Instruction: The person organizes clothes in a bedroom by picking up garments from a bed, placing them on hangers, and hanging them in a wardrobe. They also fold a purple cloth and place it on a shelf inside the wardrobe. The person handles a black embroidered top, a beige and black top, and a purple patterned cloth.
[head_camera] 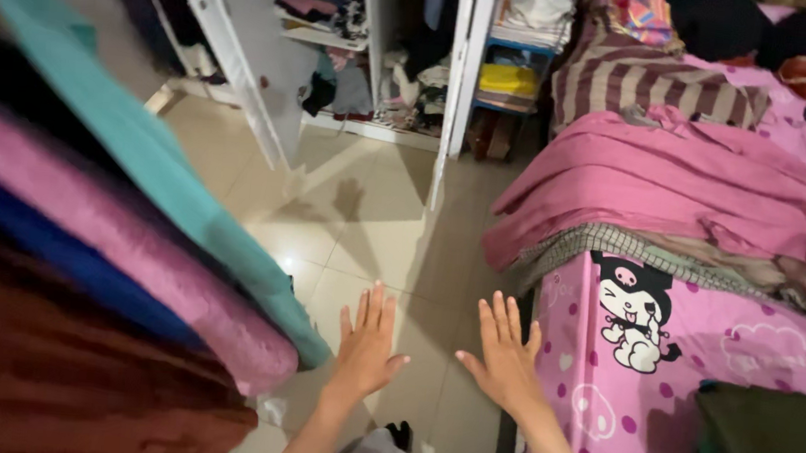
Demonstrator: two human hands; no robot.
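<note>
A: While both hands hang over the floor, what does each one hold?

B: Nothing. The left hand (365, 345) is spread flat, palm down, fingers apart. The right hand (506, 355) is in the same state, thumb out. They are near each other but apart.

A: What lies closest to each?

B: The left hand is just beside a stack of folded cloths (99, 258), layered teal, pink, blue and rust. The right hand is just beside the edge of the bed (601, 409), which has a pink cartoon-print sheet.

A: And further out?

B: A pink blanket (688, 188) lies crumpled across the bed, with a striped cloth (649, 83) behind it. An open white wardrobe (378, 69) stands across the tiled floor (374, 224), its shelves full of clothes.
</note>
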